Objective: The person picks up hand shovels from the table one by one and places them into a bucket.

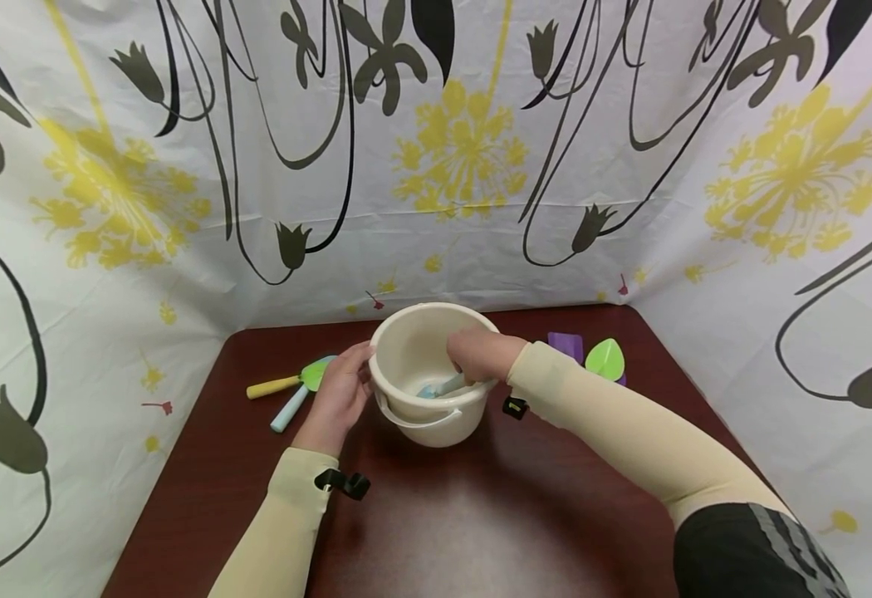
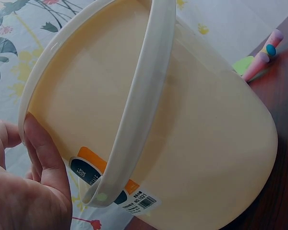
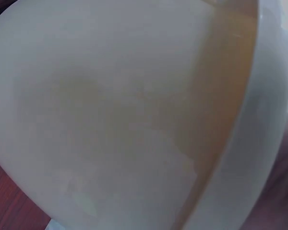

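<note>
- A cream bucket stands upright on the dark red-brown table, near its far edge; its handle hangs down the near side.
- Inside the bucket, a light-blue tool slants, its head low near the bottom.
- The right hand reaches in over the rim, its fingers curled round the tool's upper end.
- The left hand, well apart from the right, pinches the bucket's rim on the left side.
- Below the rim, a sticker with a barcode shows.
- Left of the bucket, a yellow-handled tool and a blue-handled tool cross.
- To the right lie a purple piece and a green leaf-shaped piece.
- Patterned white cloth hangs behind.
</note>
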A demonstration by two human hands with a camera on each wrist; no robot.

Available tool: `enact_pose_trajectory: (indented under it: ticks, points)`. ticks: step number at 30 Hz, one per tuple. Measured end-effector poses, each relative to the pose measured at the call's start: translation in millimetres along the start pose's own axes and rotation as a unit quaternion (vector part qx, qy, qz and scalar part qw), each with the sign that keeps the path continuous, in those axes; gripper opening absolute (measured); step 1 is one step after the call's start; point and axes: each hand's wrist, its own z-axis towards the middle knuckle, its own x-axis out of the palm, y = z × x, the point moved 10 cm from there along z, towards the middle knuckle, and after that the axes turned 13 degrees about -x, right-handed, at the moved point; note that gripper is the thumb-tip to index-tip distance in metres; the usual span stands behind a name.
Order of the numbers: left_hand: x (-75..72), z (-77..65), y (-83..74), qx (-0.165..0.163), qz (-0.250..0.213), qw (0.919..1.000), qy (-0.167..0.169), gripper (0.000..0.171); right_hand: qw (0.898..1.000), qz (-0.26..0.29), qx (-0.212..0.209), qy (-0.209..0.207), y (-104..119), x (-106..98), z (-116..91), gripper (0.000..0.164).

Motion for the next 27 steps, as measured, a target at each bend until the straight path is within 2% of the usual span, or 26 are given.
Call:
enact_pose_trajectory:
  ticks: [8,12,15,19,27]
  points:
    - [0.4,0.5,0.5,-0.001,0.002,1.0000,-0.001,0.030,1.000,0.012,0.014,0.007,-2,3,-1,0.022]
    - [0.2,0.2,0.7,-0.001,0.001,1.0000,-0.001,0.031,1.000,0.013,0.003,-0.013,-3,1,0,0.020]
    - [-0.6,0.3,1.2,-0.003,0.000,1.0000,0.000,0.033,0.998,0.016,-0.020,-0.053,-1,-5,0,0.009]
    - [-1.1,0.6,1.1,-0.005,0.002,1.0000,0.000,0.035,0.991,0.027,-0.047,-0.125,-1,-21,-10,0.007]
    - [-1.2,2.5,0.9,-0.009,-0.009,0.9999,0.003,0.033,0.966,0.090,-0.036,-0.240,-18,-46,-63,0.007]
